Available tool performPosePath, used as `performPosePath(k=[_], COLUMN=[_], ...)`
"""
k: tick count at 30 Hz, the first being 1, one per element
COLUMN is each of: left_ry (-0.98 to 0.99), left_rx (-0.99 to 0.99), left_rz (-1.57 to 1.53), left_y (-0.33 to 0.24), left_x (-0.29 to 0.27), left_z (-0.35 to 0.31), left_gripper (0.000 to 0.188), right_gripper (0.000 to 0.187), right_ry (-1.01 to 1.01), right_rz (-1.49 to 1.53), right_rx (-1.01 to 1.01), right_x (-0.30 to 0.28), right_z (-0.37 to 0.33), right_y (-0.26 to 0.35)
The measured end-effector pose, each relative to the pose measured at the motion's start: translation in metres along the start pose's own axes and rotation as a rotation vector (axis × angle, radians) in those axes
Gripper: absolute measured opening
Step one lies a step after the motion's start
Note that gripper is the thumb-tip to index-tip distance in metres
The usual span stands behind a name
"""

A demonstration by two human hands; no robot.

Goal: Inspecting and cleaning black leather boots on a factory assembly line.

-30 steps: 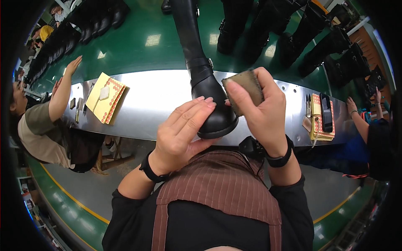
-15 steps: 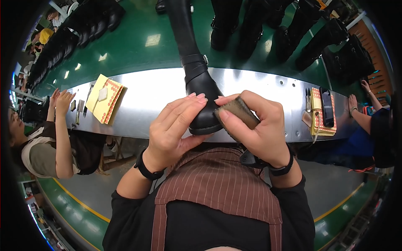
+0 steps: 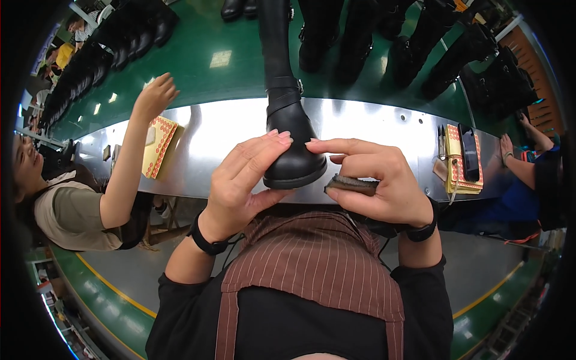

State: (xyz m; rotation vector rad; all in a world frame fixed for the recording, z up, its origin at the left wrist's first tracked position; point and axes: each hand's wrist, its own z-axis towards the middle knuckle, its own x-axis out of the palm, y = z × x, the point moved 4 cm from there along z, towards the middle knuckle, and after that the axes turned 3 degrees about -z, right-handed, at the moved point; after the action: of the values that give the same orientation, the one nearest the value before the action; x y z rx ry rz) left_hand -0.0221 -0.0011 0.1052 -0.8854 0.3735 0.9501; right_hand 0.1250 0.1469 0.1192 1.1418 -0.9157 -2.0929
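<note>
A tall black leather boot with a buckled ankle strap lies with its toe towards me over the bench's metal strip. My left hand grips the toe, fingers on top and thumb at the sole. In my right hand is a grey-brown sponge block, pinched between the thumb and bent fingers beside the toe. The index finger of that hand stretches out to the boot's upper.
Black boots stand at the back right on the green surface. A phone rests on a yellow pad to the right. At the left, a co-worker's arm reaches over another yellow pad.
The boot has shifted slightly right, its toe now more in view. My right hand has lowered the sponge off the toe and extended its index finger. The co-worker's arm has reached inward.
</note>
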Motion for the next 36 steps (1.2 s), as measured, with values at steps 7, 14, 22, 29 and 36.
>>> performPosePath(k=[7, 14, 22, 29, 36], left_ry=[0.018, 0.072, 0.257, 0.087, -0.024], left_rx=[-0.019, -0.138, -0.539, -0.725, -0.754], left_rz=[-0.030, -0.123, -0.299, -0.110, -0.148], left_y=[0.003, 0.010, 0.006, -0.002, 0.002], left_x=[-0.003, -0.015, -0.044, -0.035, -0.035], left_z=[0.003, -0.004, -0.032, -0.055, -0.064], left_gripper=[0.064, 0.062, 0.069, 0.096, 0.092], right_gripper=[0.024, 0.021, 0.032, 0.027, 0.025], right_ry=[-0.103, 0.065, -0.034, 0.028, -0.094], right_rz=[0.223, -0.128, 0.196, -0.024, 0.022], right_rx=[0.202, 0.159, 0.218, 0.081, 0.223], right_x=[0.013, 0.000, 0.047, 0.075, 0.050], right_z=[0.006, 0.005, -0.006, -0.009, -0.032], right_y=[-0.009, -0.028, -0.049, -0.018, -0.048])
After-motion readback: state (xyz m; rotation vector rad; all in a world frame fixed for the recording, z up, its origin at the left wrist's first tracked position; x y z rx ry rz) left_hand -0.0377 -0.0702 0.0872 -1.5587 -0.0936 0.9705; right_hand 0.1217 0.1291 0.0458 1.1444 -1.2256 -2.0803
